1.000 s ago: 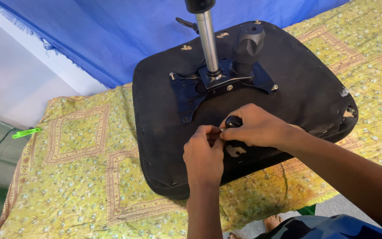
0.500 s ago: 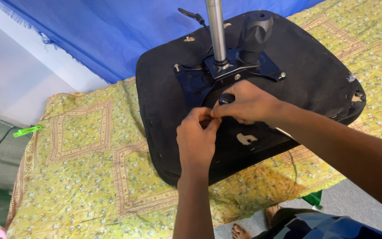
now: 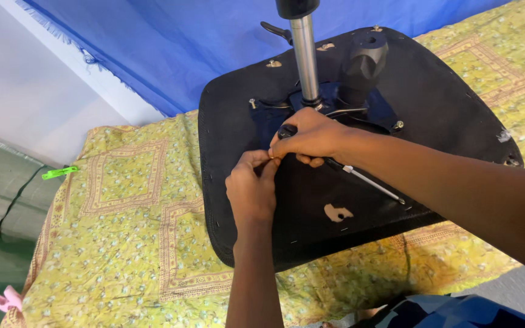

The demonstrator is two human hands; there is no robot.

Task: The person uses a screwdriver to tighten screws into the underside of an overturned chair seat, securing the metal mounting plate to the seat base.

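An upturned black chair seat (image 3: 360, 182) lies underside up on a yellow patterned cloth (image 3: 123, 243), and everything else is placed from it. From the seat's middle a shiny metal column (image 3: 305, 58) rises, held by a dark mounting plate (image 3: 335, 106) with a bolt (image 3: 398, 125) at its near corner; a thick black knob (image 3: 363, 61) stands just beside the column. Blue fabric (image 3: 171, 42) hangs behind the seat's far edge, and a green clip (image 3: 59, 173) lies well off its left side.

The right hand (image 3: 311, 138) rests on the seat just in front of the plate, fingers closed around a screwdriver (image 3: 360, 177) whose thin shaft points out past the wrist toward the seat's near edge, tip away from the work. The left hand (image 3: 251, 189) meets it at the fingertips, pinched narrowly on something too small to see.

As a judgement: that tiny pinched piece could slip between the two hands and vanish into the busy cloth pattern. The screwdriver, carried loosely while the fingers do something else, could also roll free or scrape the seat covering, which already shows a torn patch (image 3: 338, 212) near the front edge
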